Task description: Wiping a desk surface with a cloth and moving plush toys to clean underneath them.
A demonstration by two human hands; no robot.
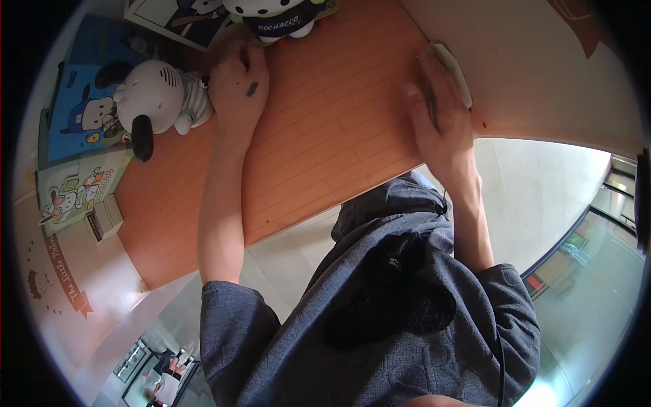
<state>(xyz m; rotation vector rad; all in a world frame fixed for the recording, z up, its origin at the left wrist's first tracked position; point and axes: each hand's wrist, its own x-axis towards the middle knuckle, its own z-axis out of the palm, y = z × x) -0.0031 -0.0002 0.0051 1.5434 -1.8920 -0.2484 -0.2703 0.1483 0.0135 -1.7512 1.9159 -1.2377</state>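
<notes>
Left hand point(239, 81) flat on the wooden shelf point(319, 136), fingers at the base of the plush at 12 o'clock point(281, 17), grasping nothing. White dog plush point(156, 102) just beside, at 9 o'clock. Right hand point(437, 115) at 1 o'clock, blurred, fingers on a white cloth point(453, 71); clenched or not, cannot tell.

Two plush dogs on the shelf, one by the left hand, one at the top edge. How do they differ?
The plush by the left hand lies on its side in a striped top, whole body visible. The plush at the top edge stands upright in a dark lettered shirt, head cut off by the frame. The left hand touches the upright one's base. Both are white, on the orange wooden shelf.
</notes>
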